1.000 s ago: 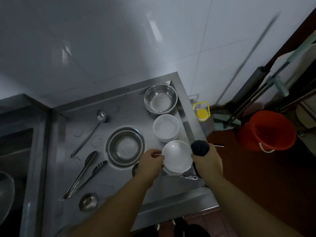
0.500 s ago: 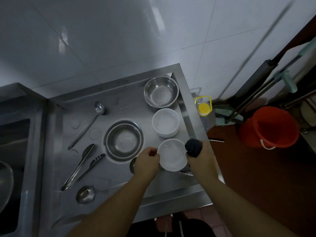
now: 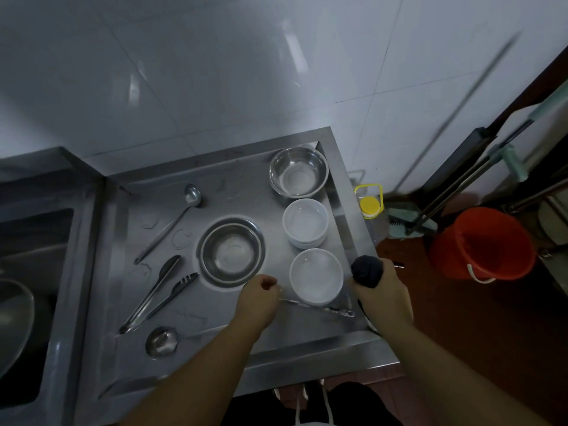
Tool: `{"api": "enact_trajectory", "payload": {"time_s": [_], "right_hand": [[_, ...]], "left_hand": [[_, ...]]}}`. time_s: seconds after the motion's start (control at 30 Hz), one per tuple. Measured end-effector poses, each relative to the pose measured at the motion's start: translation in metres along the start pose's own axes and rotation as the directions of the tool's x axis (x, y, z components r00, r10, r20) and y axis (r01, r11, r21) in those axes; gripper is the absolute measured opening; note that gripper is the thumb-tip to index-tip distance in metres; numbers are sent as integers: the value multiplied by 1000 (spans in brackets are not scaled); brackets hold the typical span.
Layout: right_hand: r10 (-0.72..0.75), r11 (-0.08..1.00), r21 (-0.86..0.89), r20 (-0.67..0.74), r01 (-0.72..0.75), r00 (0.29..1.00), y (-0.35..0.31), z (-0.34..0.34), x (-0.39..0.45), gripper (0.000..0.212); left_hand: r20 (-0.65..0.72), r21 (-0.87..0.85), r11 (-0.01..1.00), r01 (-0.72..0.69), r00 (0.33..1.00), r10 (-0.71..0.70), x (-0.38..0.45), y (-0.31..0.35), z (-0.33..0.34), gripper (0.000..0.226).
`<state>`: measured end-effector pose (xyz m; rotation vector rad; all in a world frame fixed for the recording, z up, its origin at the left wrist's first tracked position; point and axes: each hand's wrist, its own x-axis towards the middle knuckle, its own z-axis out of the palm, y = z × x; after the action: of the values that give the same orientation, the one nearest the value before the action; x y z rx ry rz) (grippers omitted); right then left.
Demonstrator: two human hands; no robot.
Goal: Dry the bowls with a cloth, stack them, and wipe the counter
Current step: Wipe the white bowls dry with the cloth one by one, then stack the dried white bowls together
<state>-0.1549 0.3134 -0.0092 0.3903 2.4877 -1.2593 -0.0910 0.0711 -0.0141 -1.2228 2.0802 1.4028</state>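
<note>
Head view, right hand (image 3: 379, 295) gripping dark cloth (image 3: 366, 270), left hand (image 3: 257, 298) curled, empty, beside white bowl (image 3: 316, 275)

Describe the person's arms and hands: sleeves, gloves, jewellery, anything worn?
Both forearms are bare up to the frame edge, no sleeves showing. The left hand and right hand wear no gloves. No watch, ring or bracelet is visible, though the light is dim.

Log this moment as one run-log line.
left hand: curled beside white bowl | right hand: grips dark cloth | bowl stack: behind

Steel bowls (image 3: 298, 171): two. White bowls (image 3: 316, 275): two groups, stack count unclear. Ladles (image 3: 192, 195): two. Tongs (image 3: 159, 292): one.
</note>
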Motion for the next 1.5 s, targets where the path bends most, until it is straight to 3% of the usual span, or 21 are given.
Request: {"api": "enact_trajectory", "payload": {"time_s": [0.17, 0.4, 0.53, 0.73, 0.83, 0.97, 1.03, 1.17, 1.3, 1.43, 1.5], "right_hand": [[73, 997, -24, -8, -73, 997, 22, -4, -5, 41], [105, 987, -133, 120, -88, 987, 57, 3, -22, 38], [-16, 945, -306, 303, 113, 953, 69, 24, -42, 40], [-150, 719, -505, 558, 477, 816, 62, 82, -58, 57], [-175, 682, -488, 615, 545, 769, 58, 111, -66, 68], [-53, 670, -461, 753, 582, 656, 61, 132, -80, 92], [-43, 657, -459, 769, 599, 637, 62, 134, -86, 96], [-77, 717, -495, 644, 491, 761, 53, 122, -87, 73], [-54, 817, -511, 392, 266, 919, 50, 98, -78, 17], [185, 859, -505, 158, -82, 970, 54, 62, -60, 23], [281, 927, -293, 126, -235, 951, 47, 50, -43, 29]], "left_hand": [[45, -85, 989, 121, 992, -117, -3, -30, 1, 11], [123, 66, 992, 108, 986, -115, -9, -66, 6, 19], [126, 120, 989, 88, 987, -104, -12, -85, 1, 17], [95, 189, 977, 98, 989, -117, -14, -102, -15, 15], [86, 205, 972, 113, 987, -132, -13, -113, -26, 19], [101, 190, 971, 147, 981, -169, -11, -126, -44, 24], [123, 190, 972, 136, 979, -161, -9, -129, -53, 26], [179, 153, 984, 92, 977, -119, -4, -120, -67, 20], [233, 100, 994, 35, 971, -58, 7, -97, -70, 12], [266, 7, 999, 39, 963, -39, 16, -69, -59, 14], [289, -91, 994, 61, 957, -32, 16, -54, -48, 19]]}}
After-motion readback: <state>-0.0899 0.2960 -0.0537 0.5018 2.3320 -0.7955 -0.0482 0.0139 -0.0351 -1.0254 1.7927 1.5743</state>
